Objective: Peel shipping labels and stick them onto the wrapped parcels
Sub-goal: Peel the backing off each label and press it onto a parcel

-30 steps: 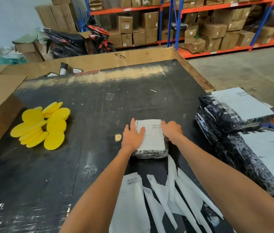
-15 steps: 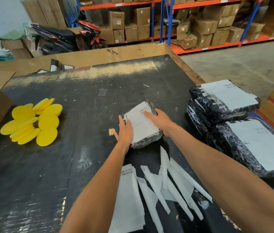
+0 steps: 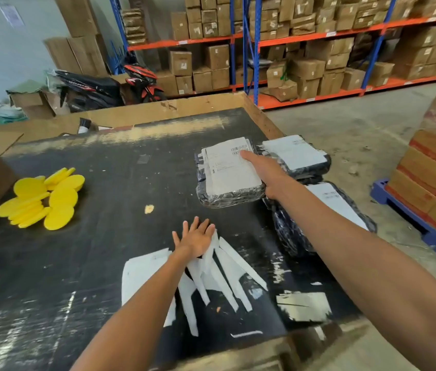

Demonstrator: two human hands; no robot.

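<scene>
Head view, packing table [image 3: 83,263], black top. Right hand [image 3: 262,171]: fingers clamped on the right edge of a labelled black-wrapped parcel [image 3: 229,174], held above the table's right side, just beside two stacked labelled parcels [image 3: 298,156]. Left hand [image 3: 196,238]: fingers spread, flat on white backing strips [image 3: 227,271]. Label sheets [image 3: 142,274] under the left forearm. Yellow discs [image 3: 43,199] at left.

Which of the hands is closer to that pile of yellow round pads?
Left. The left hand lies flat on the paper strips, right of the yellow pads; the right hand holds a parcel farther right.
</scene>
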